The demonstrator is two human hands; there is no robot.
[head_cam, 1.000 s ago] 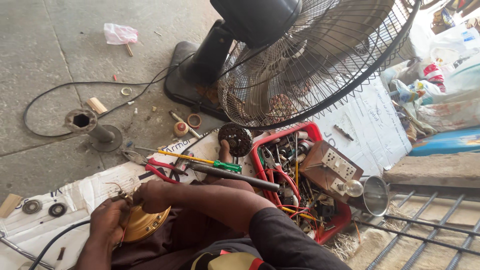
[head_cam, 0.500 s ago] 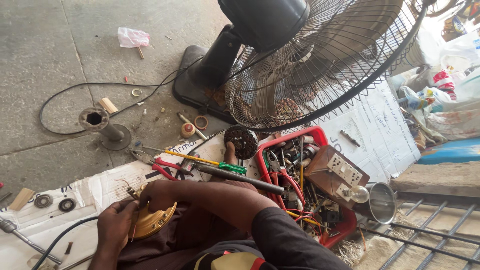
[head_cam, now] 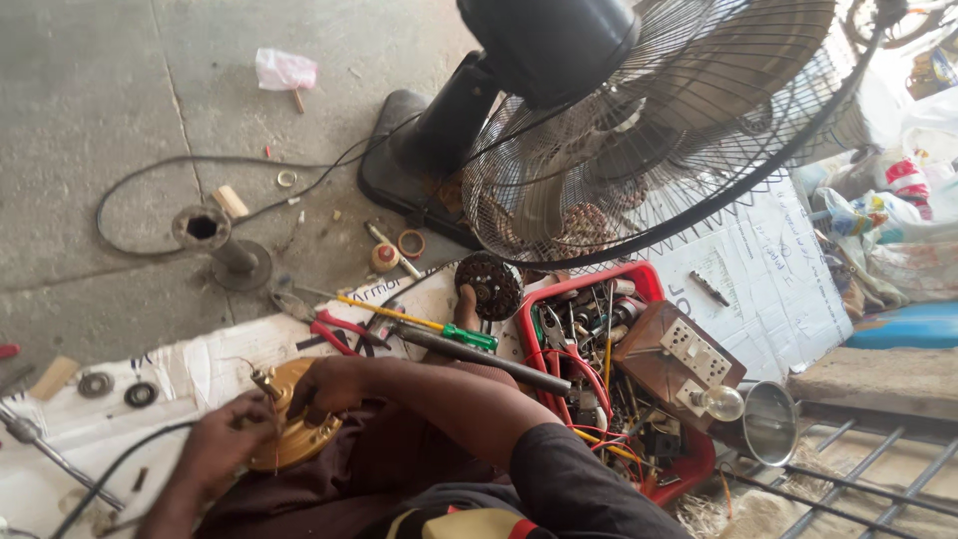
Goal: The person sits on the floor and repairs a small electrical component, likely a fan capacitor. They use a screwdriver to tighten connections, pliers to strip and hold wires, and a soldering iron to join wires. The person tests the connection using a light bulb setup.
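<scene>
A round brass-coloured motor part (head_cam: 297,439) with thin wires sticking out of it rests on my lap. My left hand (head_cam: 215,447) grips its lower left edge. My right hand (head_cam: 327,384) closes over its top right side, the forearm reaching in from the lower right. Maroon cloth covers my legs under the part.
A black pedestal fan (head_cam: 639,130) lies tilted ahead. A red tray (head_cam: 667,477) holds tools, wires and a wooden switch board with a bulb. A yellow-and-green screwdriver (head_cam: 419,324), red pliers (head_cam: 334,334), a dark wound rotor (head_cam: 489,284), a metal pipe base (head_cam: 215,240) and a black cable (head_cam: 150,165) lie around.
Both hands stay on the brass-coloured part, with only small shifts of the fingers. The view has drifted a little, so the fan and tray sit further right.
</scene>
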